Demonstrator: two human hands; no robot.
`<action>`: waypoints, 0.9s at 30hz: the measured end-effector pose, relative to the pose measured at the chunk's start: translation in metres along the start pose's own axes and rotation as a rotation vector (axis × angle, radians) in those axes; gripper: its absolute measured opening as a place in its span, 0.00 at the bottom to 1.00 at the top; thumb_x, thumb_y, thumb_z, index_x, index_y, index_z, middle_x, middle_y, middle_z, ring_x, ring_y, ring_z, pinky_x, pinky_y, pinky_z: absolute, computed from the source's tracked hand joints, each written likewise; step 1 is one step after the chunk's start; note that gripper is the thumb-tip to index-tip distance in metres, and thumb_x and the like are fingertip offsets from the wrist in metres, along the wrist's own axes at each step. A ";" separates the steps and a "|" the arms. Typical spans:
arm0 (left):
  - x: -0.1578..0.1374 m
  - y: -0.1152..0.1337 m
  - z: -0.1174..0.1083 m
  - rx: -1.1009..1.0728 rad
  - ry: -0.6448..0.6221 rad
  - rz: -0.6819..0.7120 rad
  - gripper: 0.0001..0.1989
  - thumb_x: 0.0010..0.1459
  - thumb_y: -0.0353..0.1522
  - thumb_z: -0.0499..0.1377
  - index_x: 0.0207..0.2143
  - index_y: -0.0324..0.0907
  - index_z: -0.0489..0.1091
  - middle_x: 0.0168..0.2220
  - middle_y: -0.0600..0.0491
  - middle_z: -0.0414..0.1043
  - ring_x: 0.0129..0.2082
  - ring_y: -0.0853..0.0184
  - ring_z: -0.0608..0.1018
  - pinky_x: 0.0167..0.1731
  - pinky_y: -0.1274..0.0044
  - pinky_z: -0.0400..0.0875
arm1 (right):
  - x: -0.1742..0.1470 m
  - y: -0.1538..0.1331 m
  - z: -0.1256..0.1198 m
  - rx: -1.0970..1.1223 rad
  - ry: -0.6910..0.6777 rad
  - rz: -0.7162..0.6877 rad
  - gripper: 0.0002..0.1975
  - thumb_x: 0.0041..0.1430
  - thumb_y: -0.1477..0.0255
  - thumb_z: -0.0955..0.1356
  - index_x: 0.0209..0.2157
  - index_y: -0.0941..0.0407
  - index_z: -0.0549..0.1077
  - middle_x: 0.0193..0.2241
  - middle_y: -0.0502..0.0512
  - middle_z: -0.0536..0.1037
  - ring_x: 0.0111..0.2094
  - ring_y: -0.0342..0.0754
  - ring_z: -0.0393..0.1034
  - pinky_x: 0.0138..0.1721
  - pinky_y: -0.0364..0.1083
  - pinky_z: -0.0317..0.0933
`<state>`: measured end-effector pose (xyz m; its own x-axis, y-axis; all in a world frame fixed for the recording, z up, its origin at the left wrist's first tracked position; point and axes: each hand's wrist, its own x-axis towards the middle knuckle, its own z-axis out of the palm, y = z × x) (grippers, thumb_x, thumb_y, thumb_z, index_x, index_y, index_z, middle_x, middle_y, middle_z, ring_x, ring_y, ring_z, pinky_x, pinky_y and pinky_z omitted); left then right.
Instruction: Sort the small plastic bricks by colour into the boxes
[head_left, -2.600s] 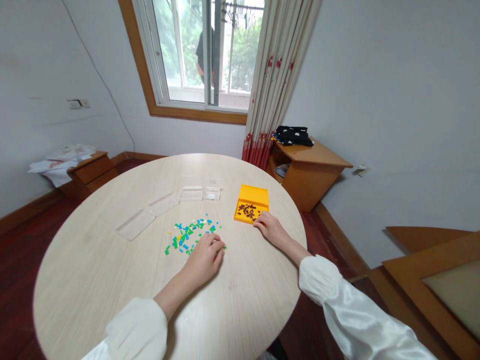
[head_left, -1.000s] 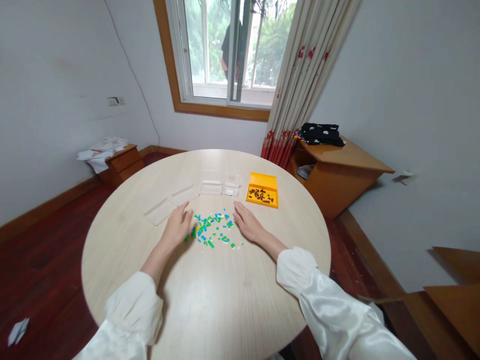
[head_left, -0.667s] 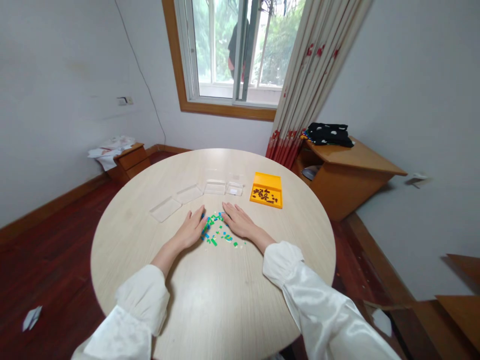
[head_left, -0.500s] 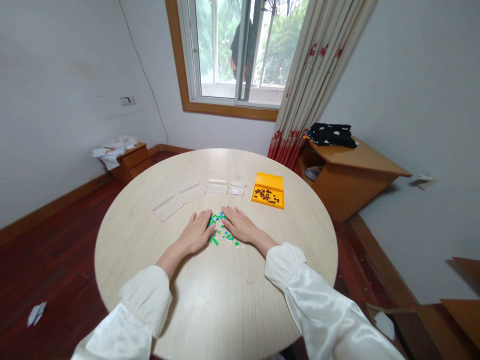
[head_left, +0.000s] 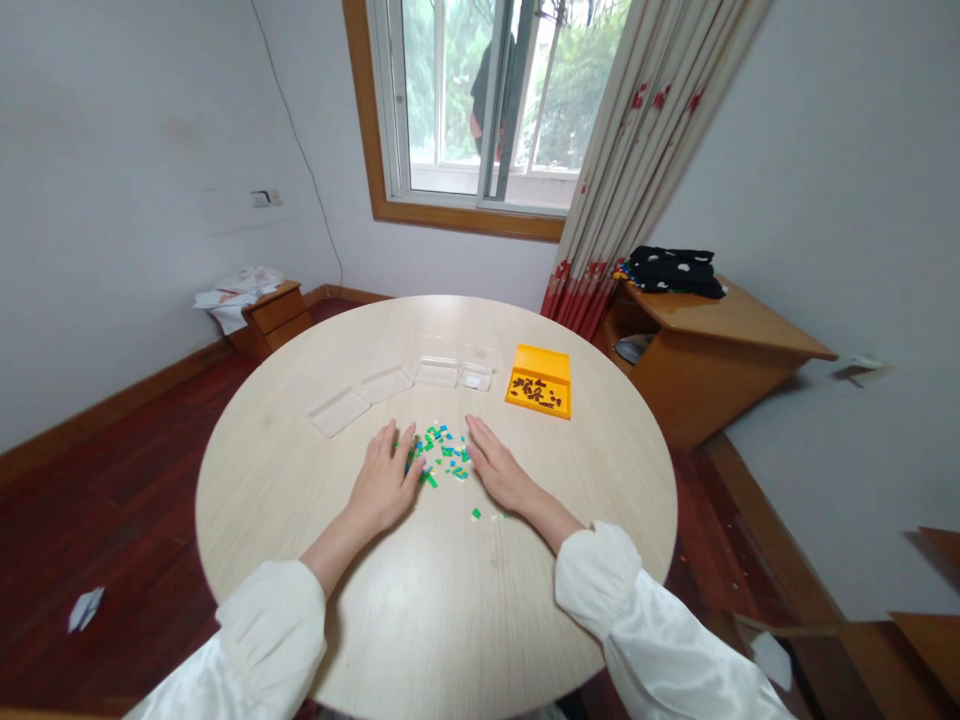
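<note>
Small green, blue and pale pieces (head_left: pixel 448 452) lie loosely scattered on the round wooden table (head_left: pixel 420 620), between my two hands. At the left edge of the pile, my left hand (head_left: pixel 382 475) rests with its fingers spread, covering a few pieces. My right hand (head_left: pixel 499 468) lies along the right edge, fingers stretched forward, holding nothing. One green piece (head_left: pixel 476 514) sits apart, nearer to me, below the right hand. The pieces are too small for me to tell their exact kind.
Behind the pile, several clear plastic boxes (head_left: pixel 339 411) stand in an arc. An open yellow case (head_left: pixel 543 352) with dark brown pieces (head_left: pixel 534 390) is at the back right. A wooden cabinet (head_left: pixel 720 350) bears folded black cloth (head_left: pixel 679 271). Someone (head_left: pixel 491 95) is visible beyond the window.
Both hands have moved apart, the left to the left and the right to the right, uncovering more pieces. The stray green piece now lies nearer to me.
</note>
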<state>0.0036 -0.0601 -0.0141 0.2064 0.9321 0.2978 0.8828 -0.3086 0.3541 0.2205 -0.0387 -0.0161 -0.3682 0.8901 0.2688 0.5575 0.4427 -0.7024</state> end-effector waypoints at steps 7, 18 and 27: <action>0.020 -0.009 0.003 -0.150 0.162 -0.049 0.24 0.62 0.39 0.42 0.57 0.38 0.55 0.58 0.38 0.55 0.60 0.56 0.57 0.56 0.58 0.54 | 0.019 0.015 -0.006 0.145 0.208 0.037 0.18 0.62 0.66 0.58 0.48 0.55 0.71 0.48 0.60 0.73 0.50 0.49 0.66 0.55 0.53 0.57; 0.069 -0.015 0.013 -0.246 0.191 -0.057 0.18 0.60 0.35 0.44 0.45 0.37 0.66 0.45 0.43 0.69 0.48 0.61 0.71 0.51 0.66 0.63 | 0.068 0.019 0.008 0.024 -0.032 -0.214 0.17 0.52 0.83 0.61 0.37 0.56 0.77 0.39 0.56 0.77 0.42 0.46 0.70 0.48 0.48 0.62; 0.083 -0.031 0.012 -0.311 0.132 -0.091 0.19 0.59 0.36 0.44 0.42 0.36 0.68 0.42 0.44 0.73 0.44 0.61 0.73 0.47 0.68 0.65 | 0.073 0.015 0.003 0.026 -0.047 -0.177 0.14 0.48 0.84 0.65 0.33 0.55 0.78 0.36 0.55 0.77 0.39 0.45 0.70 0.45 0.46 0.63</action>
<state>-0.0019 0.0291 -0.0108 0.0585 0.9322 0.3571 0.7200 -0.2872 0.6317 0.2001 0.0325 -0.0088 -0.4940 0.7919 0.3590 0.4613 0.5887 -0.6638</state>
